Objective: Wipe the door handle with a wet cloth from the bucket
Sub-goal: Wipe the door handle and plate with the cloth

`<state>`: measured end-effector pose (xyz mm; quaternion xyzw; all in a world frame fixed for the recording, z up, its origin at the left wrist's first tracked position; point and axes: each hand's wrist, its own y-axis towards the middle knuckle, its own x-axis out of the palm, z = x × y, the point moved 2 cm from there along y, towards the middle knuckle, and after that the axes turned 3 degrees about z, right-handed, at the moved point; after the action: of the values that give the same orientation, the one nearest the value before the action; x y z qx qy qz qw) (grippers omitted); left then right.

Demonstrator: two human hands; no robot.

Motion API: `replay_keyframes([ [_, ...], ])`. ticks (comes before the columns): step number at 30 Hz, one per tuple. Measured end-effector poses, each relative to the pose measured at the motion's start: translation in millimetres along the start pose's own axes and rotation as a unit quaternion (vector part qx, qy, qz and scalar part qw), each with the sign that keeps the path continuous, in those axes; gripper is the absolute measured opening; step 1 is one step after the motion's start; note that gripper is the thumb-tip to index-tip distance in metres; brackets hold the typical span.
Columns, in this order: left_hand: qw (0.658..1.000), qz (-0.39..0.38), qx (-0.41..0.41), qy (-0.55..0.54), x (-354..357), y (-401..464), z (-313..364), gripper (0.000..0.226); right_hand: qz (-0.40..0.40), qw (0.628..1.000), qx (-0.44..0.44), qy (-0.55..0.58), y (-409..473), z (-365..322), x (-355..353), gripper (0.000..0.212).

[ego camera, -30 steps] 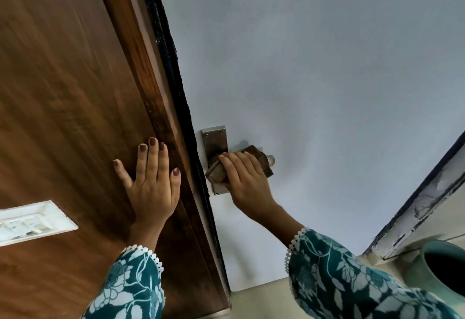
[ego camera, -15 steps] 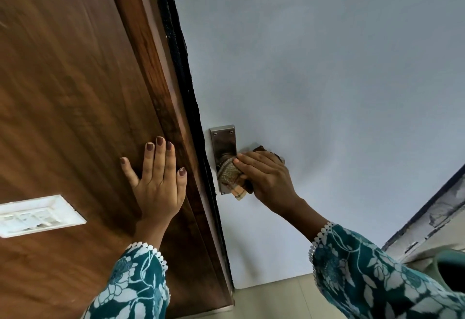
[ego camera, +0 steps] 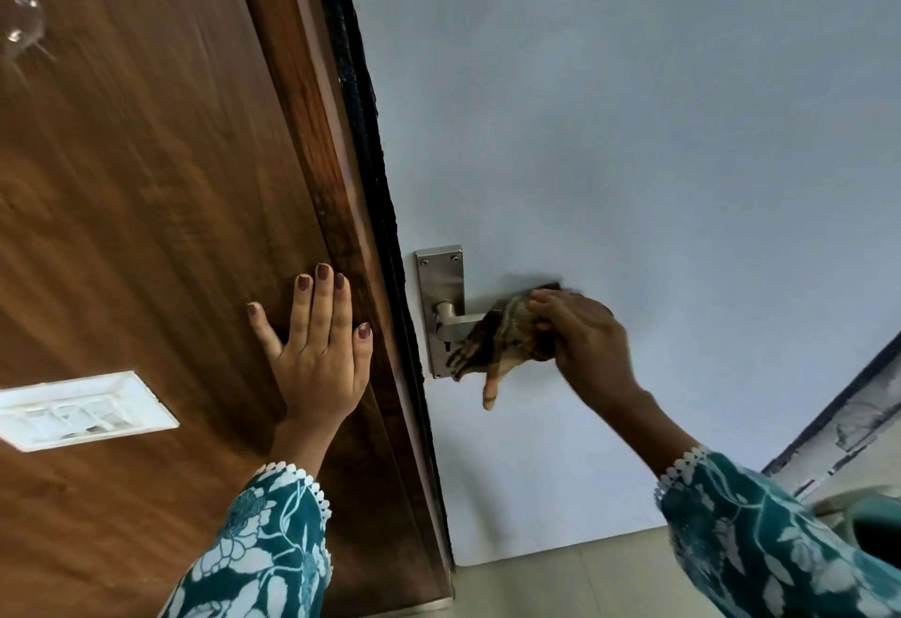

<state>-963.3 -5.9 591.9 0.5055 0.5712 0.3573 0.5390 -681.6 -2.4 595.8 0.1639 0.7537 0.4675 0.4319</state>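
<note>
A metal door handle (ego camera: 456,319) with a long steel backplate (ego camera: 441,276) sits on the pale blue door. My right hand (ego camera: 582,339) grips a brown patterned cloth (ego camera: 502,334) wrapped over the outer end of the lever; a loose corner hangs down below it. The lever's inner stub and the backplate are bare. My left hand (ego camera: 317,344) lies flat with fingers spread on the brown wooden panel (ego camera: 146,227), left of the door edge, holding nothing.
A white switch plate (ego camera: 83,410) is set in the wooden panel at lower left. The teal bucket's rim (ego camera: 872,520) shows at the lower right edge on the tiled floor (ego camera: 560,583). A dark-edged frame (ego camera: 848,403) runs along the right.
My right hand has slid the cloth to the right along the lever, away from the backplate, uncovering the lever's base. My left hand stays pressed on the wood.
</note>
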Motion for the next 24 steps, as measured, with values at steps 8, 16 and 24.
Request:
replay_keyframes([
  [8, 1.000, -0.008, 0.000, -0.002, 0, -1, -1, 0.056, -0.026, 0.996, -0.058, -0.058, -3, -58, 62, 0.029],
  [16, 1.000, -0.007, -0.003, -0.004, 1, -1, -2, 0.056, 0.004, 0.992, -0.099, -0.075, -5, -4, 41, 0.027],
  [24, 0.999, -0.041, -0.017, -0.019, -7, 5, 0, 0.053, -0.051, 0.998, -0.022, -0.007, -1, 17, 15, 0.031],
])
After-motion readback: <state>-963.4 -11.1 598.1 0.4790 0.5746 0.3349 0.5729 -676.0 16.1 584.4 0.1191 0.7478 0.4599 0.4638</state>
